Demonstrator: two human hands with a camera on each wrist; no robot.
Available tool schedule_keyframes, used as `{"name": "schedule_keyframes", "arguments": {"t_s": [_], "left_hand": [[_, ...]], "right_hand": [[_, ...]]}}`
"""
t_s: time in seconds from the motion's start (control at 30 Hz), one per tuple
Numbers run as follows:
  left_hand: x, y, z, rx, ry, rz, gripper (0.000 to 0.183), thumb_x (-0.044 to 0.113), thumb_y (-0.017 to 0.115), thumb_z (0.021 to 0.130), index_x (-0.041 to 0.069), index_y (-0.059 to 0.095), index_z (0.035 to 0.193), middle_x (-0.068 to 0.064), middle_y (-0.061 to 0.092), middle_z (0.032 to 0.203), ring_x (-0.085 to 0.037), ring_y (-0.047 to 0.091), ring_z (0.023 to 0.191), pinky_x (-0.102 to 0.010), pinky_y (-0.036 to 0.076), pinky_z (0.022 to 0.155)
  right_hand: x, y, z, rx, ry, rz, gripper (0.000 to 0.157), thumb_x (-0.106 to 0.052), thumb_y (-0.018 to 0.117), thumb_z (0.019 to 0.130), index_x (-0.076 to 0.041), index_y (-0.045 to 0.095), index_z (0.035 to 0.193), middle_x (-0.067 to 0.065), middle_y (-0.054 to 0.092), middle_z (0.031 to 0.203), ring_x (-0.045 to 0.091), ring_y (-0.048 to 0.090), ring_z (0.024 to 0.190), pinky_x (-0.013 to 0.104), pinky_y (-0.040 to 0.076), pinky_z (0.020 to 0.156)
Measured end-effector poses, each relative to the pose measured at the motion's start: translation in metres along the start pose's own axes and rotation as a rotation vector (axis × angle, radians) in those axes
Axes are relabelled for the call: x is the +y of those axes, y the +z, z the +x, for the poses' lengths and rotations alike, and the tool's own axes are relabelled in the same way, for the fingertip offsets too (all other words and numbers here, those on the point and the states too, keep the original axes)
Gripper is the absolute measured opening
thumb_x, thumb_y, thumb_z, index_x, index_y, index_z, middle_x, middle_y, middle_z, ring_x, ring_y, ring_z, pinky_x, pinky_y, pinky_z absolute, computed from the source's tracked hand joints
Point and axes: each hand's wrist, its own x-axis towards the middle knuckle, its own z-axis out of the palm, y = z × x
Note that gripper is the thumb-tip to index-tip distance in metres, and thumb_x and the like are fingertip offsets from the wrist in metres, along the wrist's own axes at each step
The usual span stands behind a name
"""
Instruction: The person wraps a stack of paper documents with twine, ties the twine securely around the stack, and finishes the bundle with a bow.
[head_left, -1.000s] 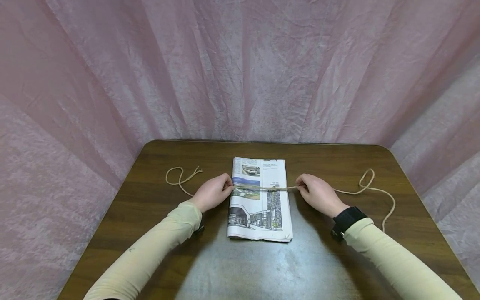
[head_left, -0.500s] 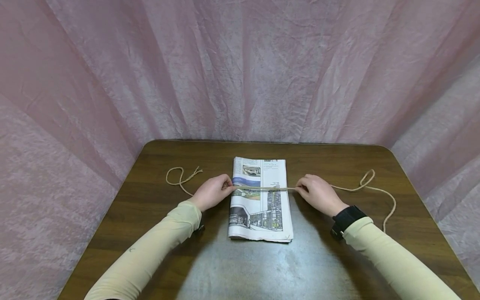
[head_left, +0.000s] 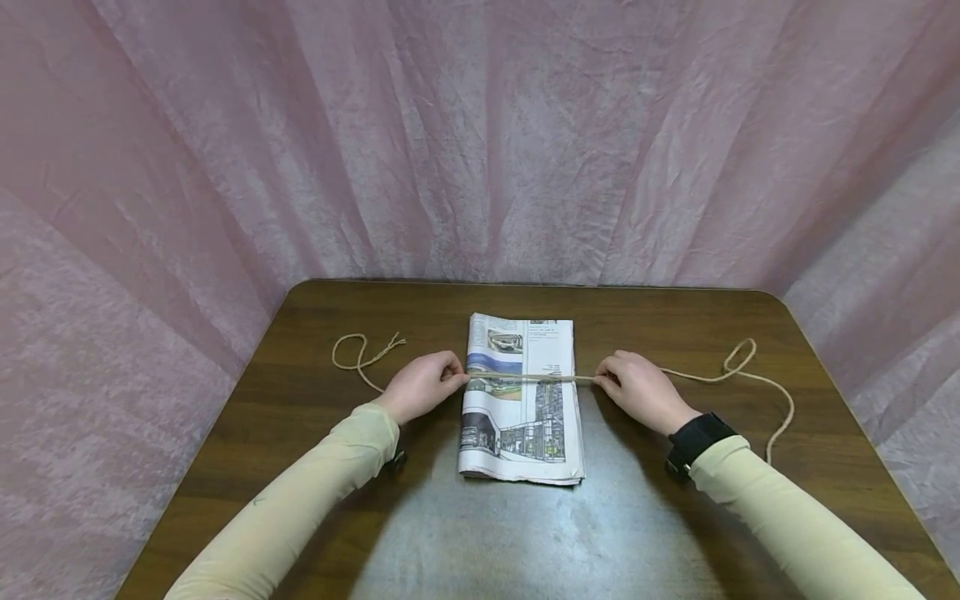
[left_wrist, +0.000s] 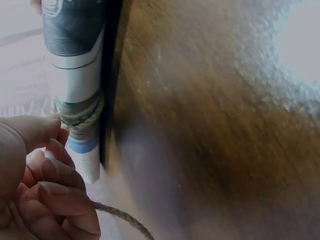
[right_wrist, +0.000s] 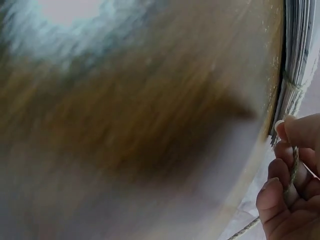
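A folded newspaper (head_left: 551, 350) lies on the brown wooden table, with a tan twine (head_left: 558, 377) running straight across its middle. My left hand (head_left: 422, 386) pinches the twine at the newspaper's left edge. To the right, a little apart from the paper, my right hand (head_left: 641, 390) pinches the other side. In the left wrist view the twine (left_wrist: 125, 216) trails from under the curled fingers (left_wrist: 62, 172). In the right wrist view it passes through the palm and out below, beside the stacked page edges (right_wrist: 297, 50). The newspaper's underside is hidden.
One loose twine end (head_left: 363, 350) curls on the table left of the paper. On the right the twine makes a loop (head_left: 738, 357) and runs toward the right forearm. The table's (head_left: 660, 312) far edge meets a pink curtain (head_left: 525, 167).
The twine between the right hand and the newspaper has straightened. The newspaper has shifted very slightly right, and the loop at right has moved a little. Both hands keep their pinch.
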Motion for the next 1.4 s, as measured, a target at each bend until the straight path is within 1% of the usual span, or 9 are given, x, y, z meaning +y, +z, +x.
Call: {"name": "schedule_keyframes", "arguments": {"t_s": [0.2, 0.43, 0.67, 0.83, 1.0, 1.07, 1.17, 1.27, 1.4], "left_hand": [[0.008, -0.004, -0.007, 0.009, 0.014, 0.045, 0.013, 0.031, 0.067, 0.095, 0.022, 0.062, 0.087, 0.006, 0.055, 0.075, -0.013, 0.051, 0.067, -0.031, 0.043, 0.062], [0.021, -0.005, -0.021, 0.007, 0.065, 0.102, 0.008, 0.028, 0.066, 0.094, 0.023, 0.062, 0.089, 0.01, 0.054, 0.074, -0.01, 0.05, 0.065, -0.03, 0.044, 0.06], [0.033, 0.0, -0.035, 0.007, 0.164, 0.16, 0.008, 0.025, 0.067, 0.093, 0.023, 0.061, 0.087, 0.011, 0.053, 0.072, -0.008, 0.05, 0.063, -0.028, 0.045, 0.058], [0.04, 0.005, -0.043, 0.001, 0.223, 0.211, 0.009, 0.028, 0.067, 0.094, 0.023, 0.062, 0.088, 0.013, 0.052, 0.072, -0.005, 0.05, 0.06, -0.026, 0.045, 0.055], [0.049, 0.007, -0.052, -0.005, 0.261, 0.218, 0.009, 0.029, 0.067, 0.094, 0.022, 0.062, 0.089, 0.013, 0.054, 0.074, -0.005, 0.051, 0.061, -0.027, 0.046, 0.056], [0.053, 0.008, -0.055, -0.008, 0.279, 0.222, 0.01, 0.029, 0.067, 0.093, 0.022, 0.062, 0.089, 0.013, 0.054, 0.074, -0.006, 0.051, 0.061, -0.027, 0.046, 0.055], [0.058, 0.01, -0.06, -0.005, 0.318, 0.249, 0.01, 0.028, 0.068, 0.093, 0.021, 0.062, 0.088, 0.012, 0.055, 0.074, -0.007, 0.051, 0.06, -0.029, 0.047, 0.054], [0.062, 0.014, -0.064, 0.003, 0.356, 0.296, 0.011, 0.027, 0.067, 0.092, 0.021, 0.06, 0.087, 0.011, 0.054, 0.074, -0.007, 0.05, 0.059, -0.03, 0.046, 0.051], [0.069, 0.018, -0.07, 0.003, 0.402, 0.337, 0.014, 0.029, 0.068, 0.091, 0.019, 0.06, 0.088, 0.009, 0.055, 0.076, -0.009, 0.051, 0.06, -0.03, 0.045, 0.049]], "right_hand": [[0.001, -0.003, 0.001, 0.048, -0.041, -0.012, 0.005, -0.013, 0.073, 0.09, -0.009, 0.073, 0.093, -0.002, 0.059, 0.083, 0.014, 0.053, 0.074, 0.036, 0.047, 0.066], [0.002, -0.012, 0.012, 0.1, -0.052, -0.003, 0.005, -0.011, 0.072, 0.09, -0.007, 0.072, 0.093, 0.002, 0.061, 0.086, 0.019, 0.056, 0.079, 0.037, 0.048, 0.071], [-0.001, -0.018, 0.025, 0.11, -0.01, 0.003, 0.008, -0.017, 0.072, 0.092, -0.01, 0.071, 0.094, 0.002, 0.06, 0.088, 0.019, 0.053, 0.079, 0.036, 0.046, 0.069], [-0.006, -0.018, 0.037, 0.113, 0.004, -0.005, 0.009, -0.02, 0.07, 0.093, -0.011, 0.071, 0.095, 0.002, 0.061, 0.091, 0.021, 0.055, 0.084, 0.037, 0.047, 0.071], [-0.011, -0.016, 0.048, 0.11, 0.004, -0.031, 0.01, -0.021, 0.069, 0.095, -0.011, 0.071, 0.097, 0.003, 0.064, 0.094, 0.025, 0.056, 0.09, 0.04, 0.048, 0.076], [-0.012, -0.015, 0.053, 0.109, -0.002, -0.048, 0.011, -0.021, 0.068, 0.095, -0.011, 0.07, 0.099, 0.005, 0.066, 0.097, 0.028, 0.056, 0.094, 0.043, 0.047, 0.079], [-0.014, -0.013, 0.057, 0.104, 0.0, -0.073, 0.012, -0.022, 0.066, 0.096, -0.012, 0.069, 0.103, 0.005, 0.068, 0.102, 0.03, 0.056, 0.099, 0.047, 0.043, 0.083], [-0.017, -0.011, 0.062, 0.099, 0.01, -0.093, 0.013, -0.025, 0.064, 0.098, -0.016, 0.068, 0.106, 0.003, 0.068, 0.107, 0.03, 0.054, 0.105, 0.05, 0.038, 0.087], [-0.023, -0.007, 0.073, 0.083, -0.003, -0.097, 0.014, -0.026, 0.063, 0.098, -0.016, 0.068, 0.106, 0.003, 0.068, 0.109, 0.03, 0.054, 0.111, 0.054, 0.033, 0.099]]}}
